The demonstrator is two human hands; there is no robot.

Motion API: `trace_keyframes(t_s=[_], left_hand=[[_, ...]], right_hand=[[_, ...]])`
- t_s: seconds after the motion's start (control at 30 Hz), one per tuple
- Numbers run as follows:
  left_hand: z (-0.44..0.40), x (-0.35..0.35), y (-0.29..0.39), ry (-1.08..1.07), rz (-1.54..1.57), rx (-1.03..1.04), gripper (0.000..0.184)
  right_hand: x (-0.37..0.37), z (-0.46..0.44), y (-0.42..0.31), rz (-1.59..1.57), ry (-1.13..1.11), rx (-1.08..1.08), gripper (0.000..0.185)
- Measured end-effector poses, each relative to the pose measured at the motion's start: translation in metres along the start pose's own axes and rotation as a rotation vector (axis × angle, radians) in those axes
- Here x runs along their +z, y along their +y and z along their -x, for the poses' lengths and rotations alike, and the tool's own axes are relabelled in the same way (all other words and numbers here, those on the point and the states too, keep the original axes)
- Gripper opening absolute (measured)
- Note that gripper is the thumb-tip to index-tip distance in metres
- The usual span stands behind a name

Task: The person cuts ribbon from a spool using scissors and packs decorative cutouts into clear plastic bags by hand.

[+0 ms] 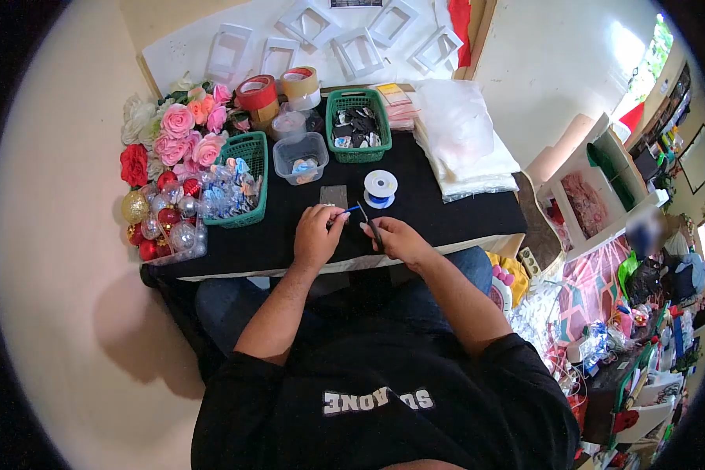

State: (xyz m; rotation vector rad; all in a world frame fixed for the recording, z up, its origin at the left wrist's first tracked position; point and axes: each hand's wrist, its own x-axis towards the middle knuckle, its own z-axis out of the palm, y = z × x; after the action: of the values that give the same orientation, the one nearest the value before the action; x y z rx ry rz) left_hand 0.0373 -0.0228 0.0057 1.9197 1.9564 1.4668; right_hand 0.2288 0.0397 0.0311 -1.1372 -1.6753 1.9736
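My left hand (318,236) is closed in a pinch on a thin blue ribbon (352,209), whose end sticks out toward the right. My right hand (403,241) grips a pair of dark-handled scissors (375,229), with the blades pointing up beside the ribbon's end. Whether the blades touch the ribbon I cannot tell. Just beyond my hands stands a white spool (380,185) with blue ribbon wound low on it. A small grey rectangular piece (334,195) lies on the black cloth, partly behind my left fingers.
Green baskets (358,156) with small packed pieces, a clear tub (300,160) and tape rolls (257,94) stand behind. Artificial flowers (178,121) and a box of ornaments (182,235) are at left. Plastic bags (462,133) lie at right on the black-covered table (454,223).
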Motion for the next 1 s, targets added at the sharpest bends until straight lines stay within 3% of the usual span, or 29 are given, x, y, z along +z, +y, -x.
trace_keyframes(t_s=[0.13, 0.23, 0.3, 0.33, 0.4, 0.53, 0.63, 0.73, 0.8, 0.93, 1.0], left_hand=[[0.0, 0.001, -0.002, 0.025, -0.003, 0.021, 0.013], [-0.001, -0.001, 0.0, 0.004, 0.009, -0.012, 0.013], [-0.002, -0.003, 0.003, 0.009, 0.006, -0.019, 0.013], [0.0, -0.004, 0.004, 0.009, -0.001, -0.025, 0.012], [0.0, -0.002, 0.002, -0.003, -0.002, -0.037, 0.012], [0.0, -0.001, 0.001, -0.001, 0.007, -0.05, 0.012], [-0.001, -0.002, 0.001, -0.008, -0.017, -0.054, 0.013], [0.0, -0.001, 0.0, 0.031, 0.014, -0.018, 0.013], [0.0, -0.001, -0.002, 0.032, 0.04, -0.021, 0.013], [0.001, -0.002, 0.0, 0.039, 0.039, -0.019, 0.012], [0.001, -0.003, 0.0, 0.042, 0.043, -0.011, 0.012]], right_hand=[[-0.005, 0.005, -0.002, 0.007, -0.023, 0.023, 0.027], [-0.018, 0.013, -0.006, -0.031, -0.07, -0.135, 0.024], [-0.03, 0.017, -0.013, 0.021, 0.226, -0.338, 0.02], [-0.051, 0.007, -0.011, 0.175, 0.294, -0.312, 0.019], [-0.079, -0.001, -0.006, 0.815, 0.598, -0.416, 0.022], [-0.107, -0.011, -0.016, 0.979, 0.643, -0.275, 0.026], [-0.11, -0.015, -0.022, 1.113, 0.609, -0.301, 0.026], [-0.094, -0.012, -0.032, 1.203, 0.518, -0.154, 0.027], [-0.068, -0.009, -0.031, 1.333, 0.809, -0.513, 0.028], [-0.015, -0.009, -0.025, 1.242, 0.574, -0.918, 0.031], [-0.012, -0.016, -0.021, 1.232, 0.598, -0.898, 0.033]])
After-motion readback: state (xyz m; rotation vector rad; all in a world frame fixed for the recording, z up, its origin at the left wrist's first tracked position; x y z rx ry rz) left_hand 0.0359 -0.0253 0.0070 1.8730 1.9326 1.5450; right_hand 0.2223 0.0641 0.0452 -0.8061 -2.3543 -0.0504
